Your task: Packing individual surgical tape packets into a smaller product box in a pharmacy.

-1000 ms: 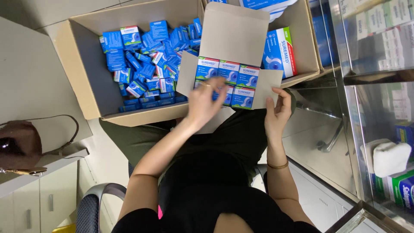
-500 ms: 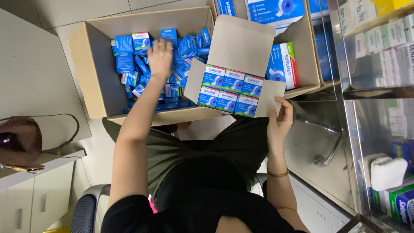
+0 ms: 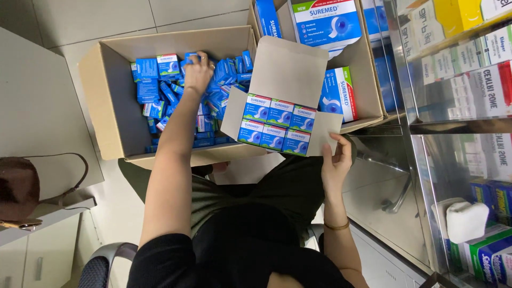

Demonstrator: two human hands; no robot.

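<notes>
A big brown carton (image 3: 101, 96) on the floor is filled with several small blue boxes (image 3: 154, 90). My left hand (image 3: 198, 73) reaches into it and closes on one of the small blue boxes at the far side. My right hand (image 3: 336, 162) holds the side flap of an open white display carton (image 3: 288, 69). Inside that carton several small blue and white boxes (image 3: 277, 125) stand in two neat rows. It rests over my lap, against the big carton's right wall.
A second brown carton (image 3: 368, 64) to the right holds larger blue and white boxes. A glass-fronted shelf unit (image 3: 469, 106) with packaged goods stands at far right. A brown bag (image 3: 21, 192) lies on a white cabinet at left; a chair arm (image 3: 104, 264) shows below.
My left hand has left the white display carton and moved left and away into the big carton, onto the loose blue boxes. My right hand has stayed on the flap.
</notes>
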